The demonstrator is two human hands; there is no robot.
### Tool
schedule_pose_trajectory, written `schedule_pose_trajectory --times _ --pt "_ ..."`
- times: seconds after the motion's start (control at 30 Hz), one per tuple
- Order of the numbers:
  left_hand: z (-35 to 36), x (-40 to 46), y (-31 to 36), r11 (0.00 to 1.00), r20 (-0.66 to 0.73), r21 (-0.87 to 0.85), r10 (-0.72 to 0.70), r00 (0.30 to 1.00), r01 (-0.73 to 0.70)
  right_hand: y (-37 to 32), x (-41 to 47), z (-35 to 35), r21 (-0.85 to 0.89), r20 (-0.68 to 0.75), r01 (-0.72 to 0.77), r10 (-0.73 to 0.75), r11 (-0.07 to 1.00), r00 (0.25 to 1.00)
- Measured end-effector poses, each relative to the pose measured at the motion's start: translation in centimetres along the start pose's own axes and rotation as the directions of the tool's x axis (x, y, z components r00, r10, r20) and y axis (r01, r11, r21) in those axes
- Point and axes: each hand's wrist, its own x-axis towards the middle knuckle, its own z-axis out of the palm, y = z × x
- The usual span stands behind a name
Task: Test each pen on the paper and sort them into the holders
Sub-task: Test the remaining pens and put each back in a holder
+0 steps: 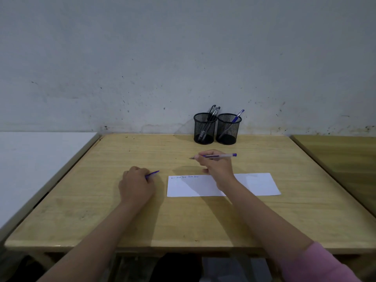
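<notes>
- Right hand [218, 169] grips uncapped pen [215, 156], tip beyond paper [254, 184].
- Left hand [136, 186] clutches cap [153, 173].
- Holders [215, 128] beyond right hand.
- Likely testing done; next: recap, drop into matching holder.

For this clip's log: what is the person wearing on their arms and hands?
Both hands, left hand and right hand, are bare: no gloves, rings or watch visible. The left forearm is uncovered throughout. A pink sleeve covers the right arm near the frame's bottom edge, its forearm bare.
</notes>
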Motion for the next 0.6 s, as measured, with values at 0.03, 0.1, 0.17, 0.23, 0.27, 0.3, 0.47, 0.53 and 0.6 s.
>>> schedule_pose_trajectory --times 0.03,0.1,0.17,0.23,0.27,0.3,0.47,0.53,0.6 --pt "-0.1 0.2 -0.1 1.0 0.014 -0.014 -0.019 1.0 0.019 -0.2 -0.3 0.1 0.0 0.014 0.012 -0.012 1.0 1.0" --pt "-0.1 0.4 0.0 0.993 0.021 -0.117 -0.019 1.0 0.022 -0.4 -0.8 0.4 -0.009 0.046 0.028 -0.027 1.0 0.999" --pt "-0.4 0.3 0.6 0.956 0.04 -0.292 0.04 0.998 -0.027 -0.4 -1.4 0.7 -0.029 0.092 0.052 -0.049 0.998 0.995" --pt "-0.8 0.0 1.6 0.909 0.055 -0.41 0.107 0.993 -0.075 -0.6 -1.8 0.8 -0.023 0.127 0.077 -0.073 0.997 0.989" --pt "-1.0 -0.2 2.1 0.895 0.057 -0.435 0.134 0.989 -0.096 -0.7 -2.0 0.9 -0.015 0.137 0.088 -0.086 0.996 0.987" --pt "-1.2 -0.4 2.7 0.887 0.051 -0.447 0.159 0.986 -0.12 -0.8 -2.2 0.9 -0.008 0.145 0.099 -0.096 0.995 0.985" --pt "-2.1 -1.0 4.5 0.846 0.014 -0.49 0.25 0.968 -0.212 -1.7 -2.9 0.6 -0.006 0.164 0.144 -0.141 0.99 0.976" --pt "-2.4 -1.1 4.8 0.832 0.02 -0.508 0.268 0.963 -0.222 -2.1 -3.0 0.2 -0.004 0.16 0.146 -0.144 0.989 0.977" --pt "-2.6 -1.2 5.2 0.821 0.026 -0.527 0.273 0.962 -0.219 -2.5 -3.1 -0.2 0.001 0.161 0.147 -0.145 0.989 0.976"
